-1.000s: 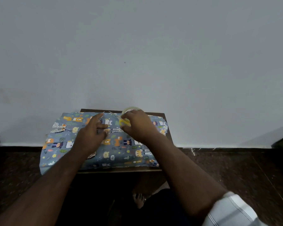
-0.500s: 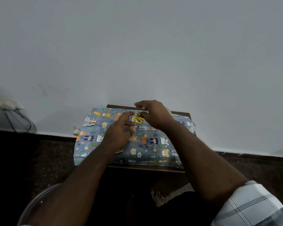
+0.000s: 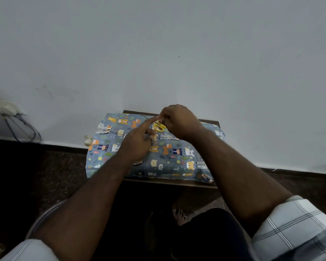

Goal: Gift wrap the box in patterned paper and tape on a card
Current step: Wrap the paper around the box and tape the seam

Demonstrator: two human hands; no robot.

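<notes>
Fingers of right hand (image 3: pixel 179 120) pinched above yellow scissors (image 3: pixel 159 126), left hand (image 3: pixel 137 143) pointing; patterned paper (image 3: pixel 158 153) folded over, taping unfinished, card unseen.

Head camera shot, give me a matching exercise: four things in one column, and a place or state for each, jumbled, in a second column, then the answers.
Things:
1. scissors
2. wrapping paper
3. left hand
4. cables

Places or states:
A. index finger pointing out
B. against the wall at far left
C. yellow handles, lying under the hands
D. spread over the small table

Pairs: 1-C, 2-D, 3-A, 4-B
</notes>
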